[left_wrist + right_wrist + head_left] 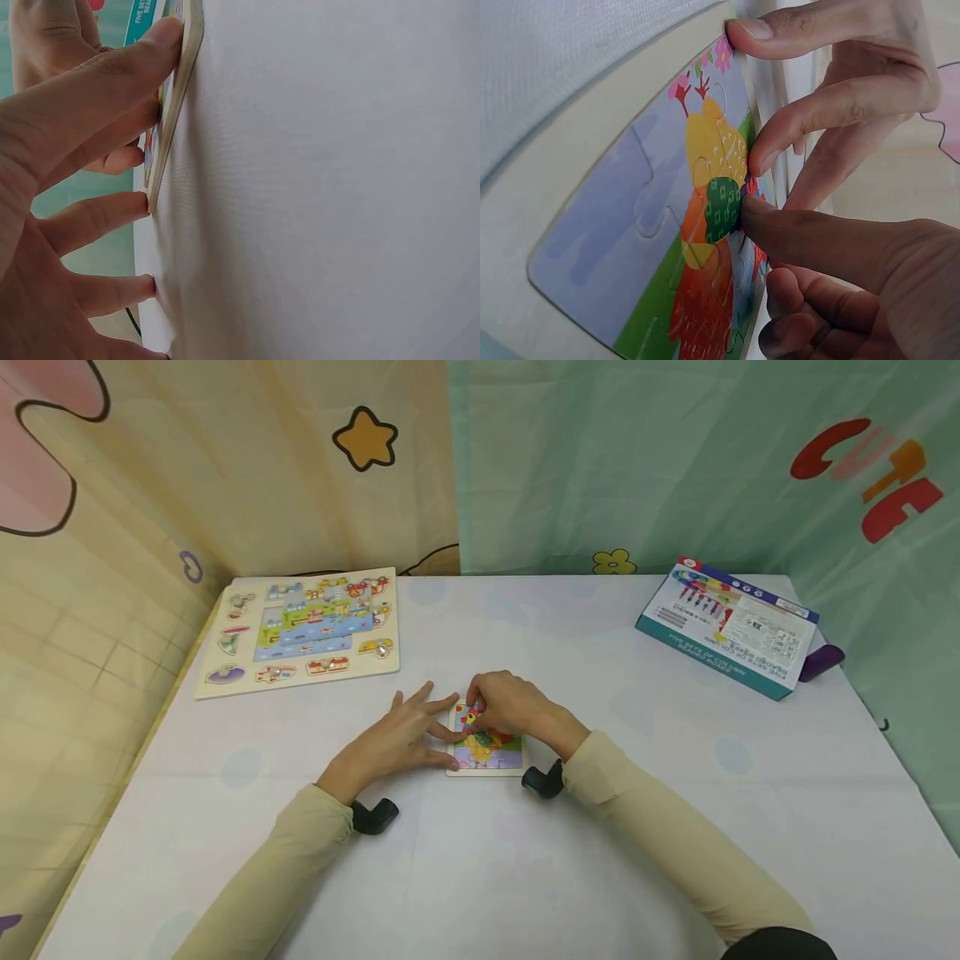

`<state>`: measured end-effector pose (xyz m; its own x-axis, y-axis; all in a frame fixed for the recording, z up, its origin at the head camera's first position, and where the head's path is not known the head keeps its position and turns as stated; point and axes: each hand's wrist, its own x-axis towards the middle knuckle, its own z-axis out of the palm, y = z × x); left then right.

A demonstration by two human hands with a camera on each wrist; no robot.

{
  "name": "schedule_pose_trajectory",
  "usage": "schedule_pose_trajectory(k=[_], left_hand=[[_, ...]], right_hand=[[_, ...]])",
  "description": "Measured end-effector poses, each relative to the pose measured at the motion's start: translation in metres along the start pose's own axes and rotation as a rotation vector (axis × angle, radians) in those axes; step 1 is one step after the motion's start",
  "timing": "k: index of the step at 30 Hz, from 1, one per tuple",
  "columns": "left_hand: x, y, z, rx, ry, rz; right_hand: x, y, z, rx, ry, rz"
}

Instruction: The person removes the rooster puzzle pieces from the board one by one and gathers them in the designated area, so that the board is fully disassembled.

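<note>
A small jigsaw puzzle in a pale frame lies on the table, its picture showing a colourful rooster with a green wing. My left hand is spread beside it. Its thumb rests on the frame's near left corner and its index finger reaches onto the picture's left side; other fingers touch the tabletop. From the right, my right hand bends over the upper part, thumb and index finger pinching a puzzle piece at the far left. In the right wrist view its thumb touches the picture beside the green wing.
A larger wooden picture board with vehicle shapes lies at the back left, with loose picture sheets on it. At the back right a white and teal box leans on a purple object. Printed curtains hang behind the white table.
</note>
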<state>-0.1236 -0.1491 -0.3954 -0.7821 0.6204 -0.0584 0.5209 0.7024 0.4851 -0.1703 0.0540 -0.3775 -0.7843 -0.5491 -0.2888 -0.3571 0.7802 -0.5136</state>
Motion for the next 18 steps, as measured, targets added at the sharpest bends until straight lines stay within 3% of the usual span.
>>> schedule_pose_trajectory(k=[11,18], left_hand=[[0.0009,0.0012,-0.0019,-0.016,-0.012,-0.025],[0.0012,0.0019,-0.0021,-0.011,-0.024,-0.039]], right_hand=[[-0.0039,0.0008,0.0020,0.051,0.051,-0.061],[-0.0057,0.0002,0.0051,-0.018,0.080,-0.032]])
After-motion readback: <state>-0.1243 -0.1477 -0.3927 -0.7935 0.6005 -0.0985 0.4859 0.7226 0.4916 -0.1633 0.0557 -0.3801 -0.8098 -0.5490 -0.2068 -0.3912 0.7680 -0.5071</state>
